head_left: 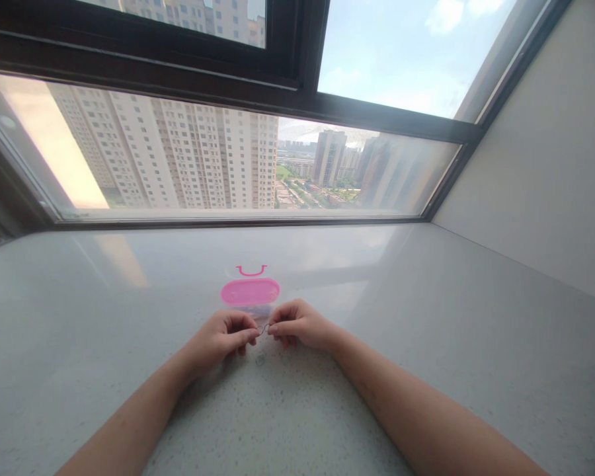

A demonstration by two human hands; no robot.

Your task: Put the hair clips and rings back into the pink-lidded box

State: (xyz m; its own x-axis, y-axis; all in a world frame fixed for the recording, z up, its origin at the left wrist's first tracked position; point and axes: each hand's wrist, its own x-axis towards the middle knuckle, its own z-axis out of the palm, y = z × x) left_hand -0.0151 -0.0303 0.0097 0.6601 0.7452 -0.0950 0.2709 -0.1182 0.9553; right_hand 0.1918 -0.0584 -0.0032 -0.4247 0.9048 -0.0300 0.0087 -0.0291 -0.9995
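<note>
My left hand (224, 336) pinches a small thin ring (260, 330) between thumb and fingertips. Facing it, my right hand (302, 325) holds a second small dark ring (266, 327) in the same kind of pinch. The two rings are side by side in the narrow gap between my fingertips; whether they are linked is too small to tell. Just beyond my hands lies a pink oval lid (250, 291), with a pale see-through thing under or in front of it, partly hidden by my fingers. A curved pink handle (252, 273) rests behind the lid.
The speckled white sill (287, 416) stretches under my forearms and reflects light from the window. A dark window frame (238, 225) borders its far side. On the right, a white wall (535, 152) rises from the surface. A faint round mark (260, 360) shows below my hands.
</note>
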